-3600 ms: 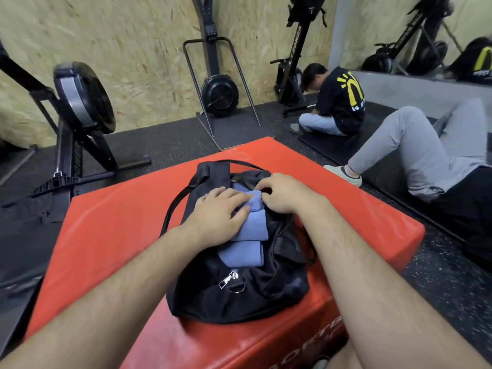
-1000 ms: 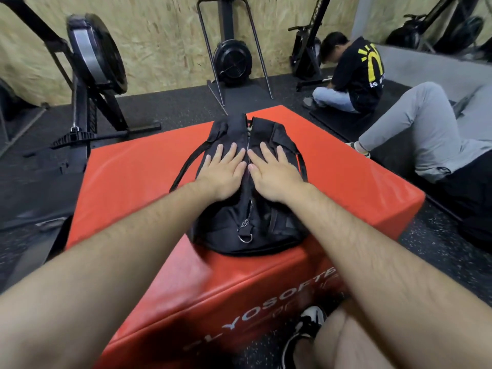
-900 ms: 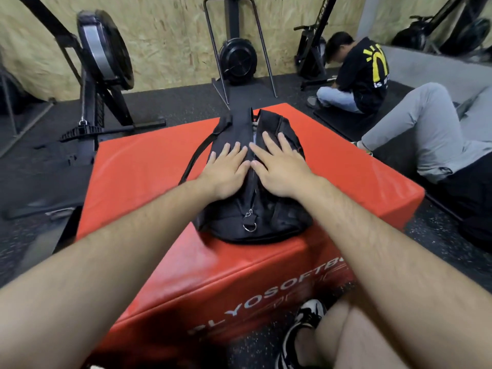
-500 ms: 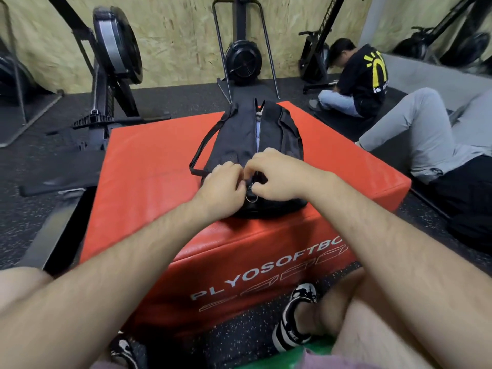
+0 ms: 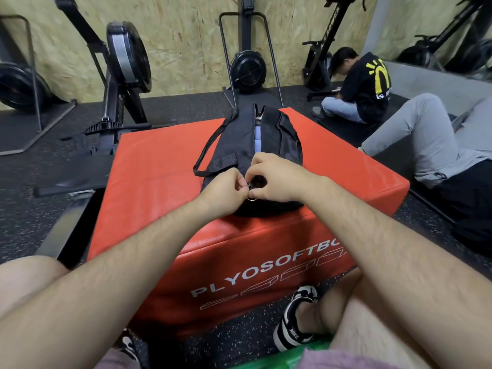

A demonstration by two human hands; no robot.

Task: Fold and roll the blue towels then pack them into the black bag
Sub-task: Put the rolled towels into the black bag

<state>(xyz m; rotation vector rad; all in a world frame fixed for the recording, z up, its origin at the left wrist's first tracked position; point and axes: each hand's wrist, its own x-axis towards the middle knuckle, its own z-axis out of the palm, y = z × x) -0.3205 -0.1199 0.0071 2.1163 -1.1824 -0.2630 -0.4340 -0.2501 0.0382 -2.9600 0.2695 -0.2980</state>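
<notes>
At the near end of the black bag [image 5: 234,139], on the red plyo box [image 5: 159,166], both hands meet on the zip pull [image 5: 249,185]. The left hand [image 5: 225,194] and right hand [image 5: 277,177] have fingers curled, tips pinching around the small metal piece. Which one has the tab itself and which only grips the fabric beside it, cannot tell. A metal ring [image 5: 251,199] hangs just below the pinch. The bag lies with its long axis straight away from the person, near end under the hands, far end toward the wall. The zip line runs along that axis, gaping from just beyond the knuckles to the far end. A blue towel [image 5: 257,141] shows in the gap, inside the bag; no towels are seen outside it. Packing looks done, closing is the likely step. The pull would need to travel directly away from the body along the midline. Both hands are equally near, one to each side of the line. Risk: towel snagging in the teeth.
</notes>
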